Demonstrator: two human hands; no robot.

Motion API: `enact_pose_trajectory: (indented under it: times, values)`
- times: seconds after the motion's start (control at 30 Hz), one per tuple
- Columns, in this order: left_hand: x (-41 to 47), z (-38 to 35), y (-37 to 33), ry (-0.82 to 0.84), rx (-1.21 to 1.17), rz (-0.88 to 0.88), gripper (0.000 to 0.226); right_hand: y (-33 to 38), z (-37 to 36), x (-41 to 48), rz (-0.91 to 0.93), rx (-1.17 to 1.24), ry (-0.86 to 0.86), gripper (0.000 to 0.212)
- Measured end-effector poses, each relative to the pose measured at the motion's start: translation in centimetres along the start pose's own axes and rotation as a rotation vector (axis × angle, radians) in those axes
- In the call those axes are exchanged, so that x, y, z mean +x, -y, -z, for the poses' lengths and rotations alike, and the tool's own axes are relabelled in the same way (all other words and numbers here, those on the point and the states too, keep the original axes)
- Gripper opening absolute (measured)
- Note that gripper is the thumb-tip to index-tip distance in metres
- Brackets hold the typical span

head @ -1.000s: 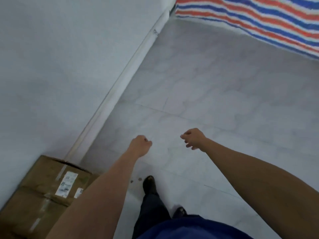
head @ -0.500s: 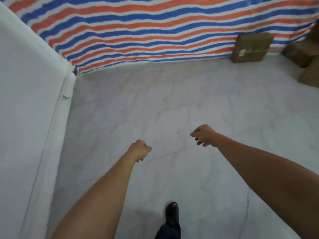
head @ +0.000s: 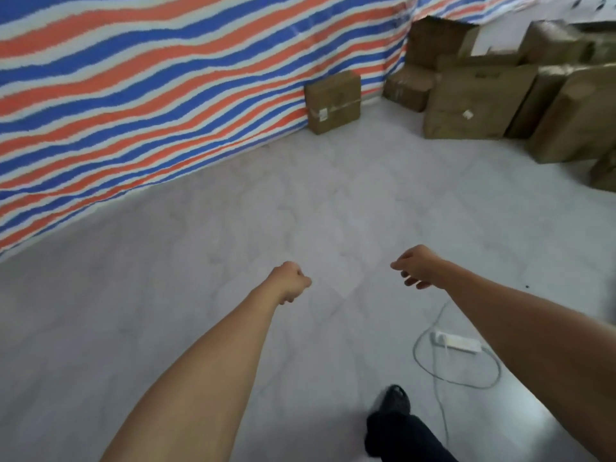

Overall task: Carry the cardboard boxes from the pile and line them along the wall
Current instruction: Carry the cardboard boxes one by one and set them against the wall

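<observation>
Right now the person stands on the pale marbled floor tiles [head: 300, 201] with both bare forearms stretched out ahead and nothing in either hand. The left hand [head: 291, 281] is balled into a fist, fingers tucked tight against the palm, gripping nothing. The right hand [head: 418, 266] hangs looser, its fingers [head: 411, 281] drooping in a slack curl toward the floor, and it holds nothing either. The two hands are level with each other and apart.

Ahead, one small cardboard box [head: 333, 101] sits on the floor, taped around its middle and bearing a white label, with its back against the red, white and blue striped tarpaulin [head: 150, 95] that covers the wall. To its right, a short way off, the pile of cardboard boxes [head: 473, 101] fills the far corner, larger cartons leaning against one another with smaller ones stacked behind. Both are well beyond the hands.

Near the right forearm a white power strip [head: 456, 343] lies on the tiles, its grey cable [head: 433, 371] looping round it. One black shoe [head: 395, 400] below a dark trouser leg is planted close to the cable.
</observation>
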State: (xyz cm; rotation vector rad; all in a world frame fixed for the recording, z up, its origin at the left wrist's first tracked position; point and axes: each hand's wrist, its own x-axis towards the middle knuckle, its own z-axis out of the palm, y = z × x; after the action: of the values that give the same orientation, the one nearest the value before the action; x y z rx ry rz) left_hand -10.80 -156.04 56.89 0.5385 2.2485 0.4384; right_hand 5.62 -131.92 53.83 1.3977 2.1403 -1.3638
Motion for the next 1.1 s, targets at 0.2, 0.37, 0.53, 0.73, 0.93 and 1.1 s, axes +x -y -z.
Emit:
enact_pose_trajectory:
  times: [0.2,0.37,0.53,0.73,0.93,1.1]
  values:
    - [11.4,2.5,-12.3,0.055,0.070,-0.049,0.020,3.8,11.7,10.8,-0.032,0.008,-0.032,0.035]
    - [18.8,6.9,-19.8,0.024,0.058,-0.094,0.017,10.0,19.5,18.5,0.027,0.002,-0.083,0.032]
    - [29.3,11.4,-23.5,0.044,0.084,-0.014,0.021,15.7,23.1,28.5,0.036,-0.013,-0.058,0.029]
    - [43.4,18.6,-28.9,0.090,0.109,0.007,0.030,23.2,27.7,41.1,-0.013,-0.023,-0.033,0.033]
    - [55.2,28.3,-38.5,-0.027,0.122,-0.100,0.017,32.2,35.6,51.4,0.023,0.041,-0.110,0.029]
    - [64.8,31.3,-45.9,0.054,0.098,-0.091,0.015,35.1,41.5,61.2,-0.037,0.066,-0.108,0.028]
